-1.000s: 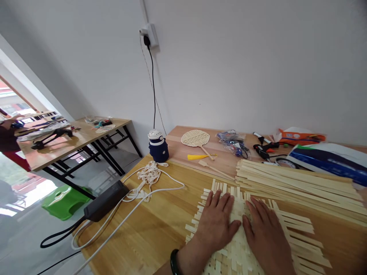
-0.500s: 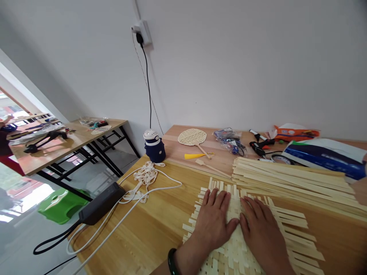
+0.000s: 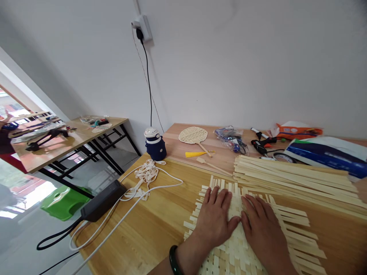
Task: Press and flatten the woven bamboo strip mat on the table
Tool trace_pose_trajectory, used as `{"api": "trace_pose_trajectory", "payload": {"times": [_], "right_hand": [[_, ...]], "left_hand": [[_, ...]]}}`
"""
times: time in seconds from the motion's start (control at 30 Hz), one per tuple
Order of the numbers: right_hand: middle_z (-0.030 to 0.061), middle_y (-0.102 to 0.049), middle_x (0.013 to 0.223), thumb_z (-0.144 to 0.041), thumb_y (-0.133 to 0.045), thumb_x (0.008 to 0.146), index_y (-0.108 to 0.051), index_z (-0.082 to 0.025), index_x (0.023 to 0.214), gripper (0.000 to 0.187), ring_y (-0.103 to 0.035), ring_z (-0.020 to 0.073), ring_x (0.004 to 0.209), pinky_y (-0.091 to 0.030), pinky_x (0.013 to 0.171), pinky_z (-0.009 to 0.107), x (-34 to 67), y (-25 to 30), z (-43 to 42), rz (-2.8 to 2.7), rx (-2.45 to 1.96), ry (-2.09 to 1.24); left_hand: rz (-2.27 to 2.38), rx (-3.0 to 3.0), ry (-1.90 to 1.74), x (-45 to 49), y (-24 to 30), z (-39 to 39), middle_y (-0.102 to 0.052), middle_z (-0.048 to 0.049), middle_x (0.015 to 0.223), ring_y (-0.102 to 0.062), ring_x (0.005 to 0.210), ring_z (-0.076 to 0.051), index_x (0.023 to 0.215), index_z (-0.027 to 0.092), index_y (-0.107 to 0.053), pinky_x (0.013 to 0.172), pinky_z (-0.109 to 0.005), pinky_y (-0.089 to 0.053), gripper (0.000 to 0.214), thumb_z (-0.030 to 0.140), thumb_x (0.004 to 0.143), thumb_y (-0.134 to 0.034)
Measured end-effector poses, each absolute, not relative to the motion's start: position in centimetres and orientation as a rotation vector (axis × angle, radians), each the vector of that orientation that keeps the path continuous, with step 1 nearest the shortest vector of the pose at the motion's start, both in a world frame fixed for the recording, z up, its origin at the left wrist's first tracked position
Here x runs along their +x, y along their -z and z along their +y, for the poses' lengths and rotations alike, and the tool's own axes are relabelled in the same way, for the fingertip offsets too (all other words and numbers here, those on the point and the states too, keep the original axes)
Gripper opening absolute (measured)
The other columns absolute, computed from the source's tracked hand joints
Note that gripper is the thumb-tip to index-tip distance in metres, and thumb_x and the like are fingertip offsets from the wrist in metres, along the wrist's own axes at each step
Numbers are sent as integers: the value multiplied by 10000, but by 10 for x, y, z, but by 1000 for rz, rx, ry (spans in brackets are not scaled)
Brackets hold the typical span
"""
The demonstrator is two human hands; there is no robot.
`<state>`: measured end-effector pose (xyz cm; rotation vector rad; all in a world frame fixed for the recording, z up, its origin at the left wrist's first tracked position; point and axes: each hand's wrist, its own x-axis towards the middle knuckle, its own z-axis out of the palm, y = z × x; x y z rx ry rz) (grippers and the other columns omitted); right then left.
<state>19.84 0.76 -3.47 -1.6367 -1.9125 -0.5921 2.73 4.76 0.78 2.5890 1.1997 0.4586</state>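
A woven mat of pale bamboo strips [image 3: 226, 255] lies flat on the table before me, its loose strip ends sticking out along the sides and far edge. My left hand [image 3: 216, 219] rests palm down on the left part of the weave, fingers stretched out. Beside it, my right hand [image 3: 262, 225] lies flat on the right part, fingers also extended. Both thumbs point toward each other over the middle, a small gap between them. Neither hand holds anything. A dark bracelet [image 3: 174, 260] circles my left wrist.
Loose bamboo strips [image 3: 292, 179] lie beyond the mat. Behind are a woven fan [image 3: 193, 135], a yellow tassel [image 3: 195, 154], a wooden handle [image 3: 215, 166], a glue gun [image 3: 262, 145] and plastic packets [image 3: 232, 138]. Leftward stand a blue bottle [image 3: 155, 147], white cord [image 3: 147, 173] and a black case [image 3: 103, 200].
The view has shifted very slightly. Both hands stay flat on the woven mat in nearly the same place; nothing was taken hold of or let go.
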Motion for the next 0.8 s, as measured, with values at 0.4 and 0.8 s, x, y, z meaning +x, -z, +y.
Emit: {"api": "trace_pose_trajectory", "payload": {"times": [0.4, 0.8], "right_hand": [[168, -573, 1279, -267, -297, 1001, -518, -17, 1283, 437, -460, 349, 1240, -401, 1041, 525, 196, 38, 8, -1912, -1643, 653], [127, -611, 1230, -262, -341, 992, -583, -60, 1221, 389, -469, 317, 1211, -420, 1044, 502, 197, 37, 8, -1886, -1666, 575]], "left_hand": [[1214, 2680, -447, 27, -3, 48, -351, -18, 1576, -257, 1478, -273, 1520, 222, -331, 1237, -486, -191, 659, 607, 988, -273], [1236, 2655, -462, 29, -6, 48, -417, -42, 1535, -291, 1457, -270, 1518, 194, -337, 1235, -474, -203, 686, 609, 973, -314]]}}
